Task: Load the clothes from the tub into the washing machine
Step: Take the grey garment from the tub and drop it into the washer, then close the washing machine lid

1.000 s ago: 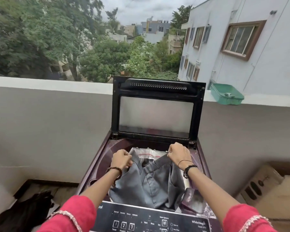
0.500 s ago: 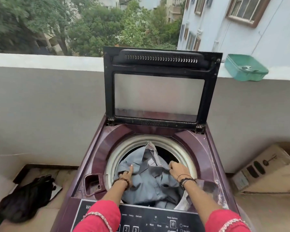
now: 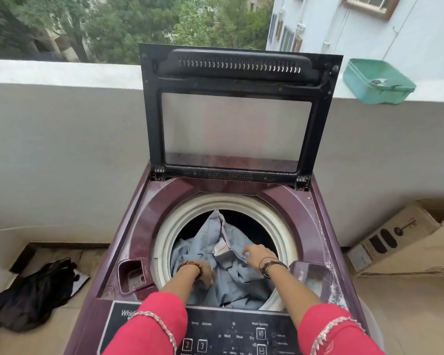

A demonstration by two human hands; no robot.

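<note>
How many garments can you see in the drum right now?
1: a grey-blue garment bunched in the drum, with the left hand and right hand on it. Others may lie hidden underneath.

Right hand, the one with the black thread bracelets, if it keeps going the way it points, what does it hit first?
The right hand points down and leftward into the drum, pinching the crumpled grey-blue garment. Going on, it would probably just press deeper into that same cloth; depth beneath is unclear.
</note>
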